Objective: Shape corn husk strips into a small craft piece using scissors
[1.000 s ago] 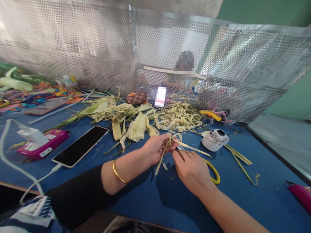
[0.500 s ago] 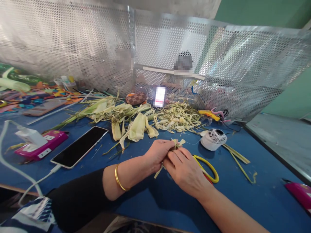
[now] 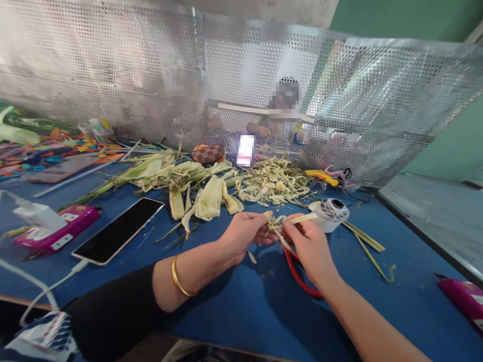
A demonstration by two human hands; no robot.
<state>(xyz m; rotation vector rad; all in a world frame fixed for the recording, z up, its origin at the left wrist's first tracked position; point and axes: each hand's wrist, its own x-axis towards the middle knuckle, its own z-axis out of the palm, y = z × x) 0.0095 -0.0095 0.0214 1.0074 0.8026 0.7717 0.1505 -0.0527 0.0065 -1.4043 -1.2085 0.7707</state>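
Note:
Thin pale-green corn husk strips (image 3: 269, 221), looped into a knot, are pinched by the fingers of my left hand (image 3: 241, 234), a gold bangle on its wrist. Close by on the right, my right hand (image 3: 311, 246) pinches a flat pale strip end (image 3: 301, 218) between thumb and forefinger. Below its palm, a red loop handle (image 3: 294, 274) shows, probably of scissors. Its other parts are hidden by the hand, and I cannot tell how it is held. Beneath the left hand, a small husk scrap (image 3: 251, 257) is visible.
Behind the hands lie wide corn husks (image 3: 211, 198) and a heap of shredded husk (image 3: 279, 181). A white spool-like device (image 3: 332, 215) stands at right by loose strips. To the left are a phone (image 3: 118, 229) and magenta power strip (image 3: 56, 231). A perforated screen (image 3: 260, 65) stands behind.
The hands came together over the knot, then parted slightly. My right hand now pinches a strip end to the right. The yellow loop handle beside it is out of sight; a red one shows below.

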